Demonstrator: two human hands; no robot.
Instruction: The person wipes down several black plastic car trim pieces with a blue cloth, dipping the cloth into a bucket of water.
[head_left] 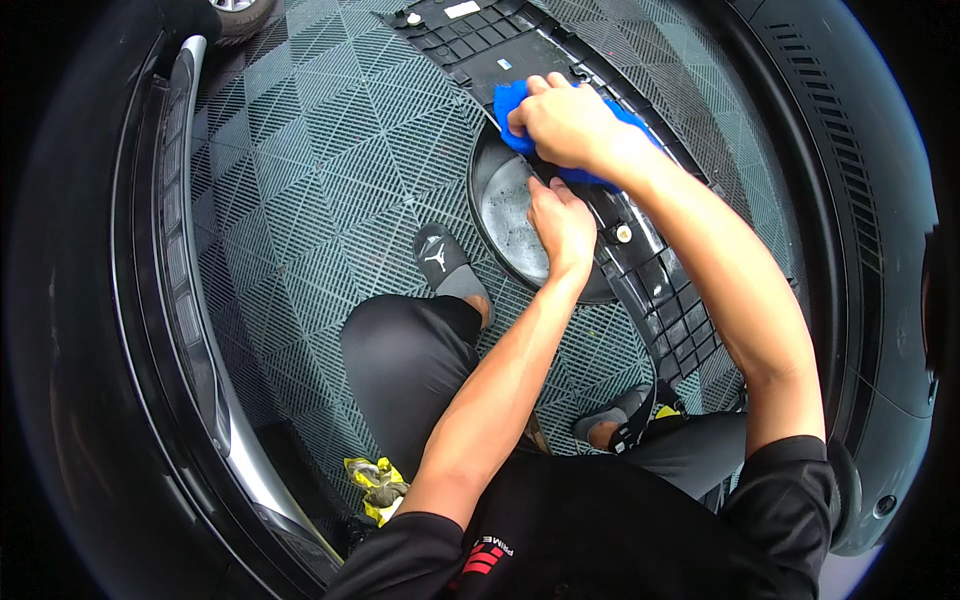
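A long black plastic car trim panel, ribbed on its upturned side, lies across a round dark tub. My right hand is closed on a blue cloth and presses it against the panel. Part of the cloth spreads out beneath my right wrist, along the panel's far side. Nearer to me, my left hand grips the panel's near edge above the tub, its thumb and fingertips partly hidden. A pale round clip sits on the panel to the right of my left hand.
Grey-green grid tiles cover the floor. A dark car body with a silver sill stands at my left, and a grey-green car panel curves along the right. A yellow packet lies beside my left elbow. My slippered foot is near the tub.
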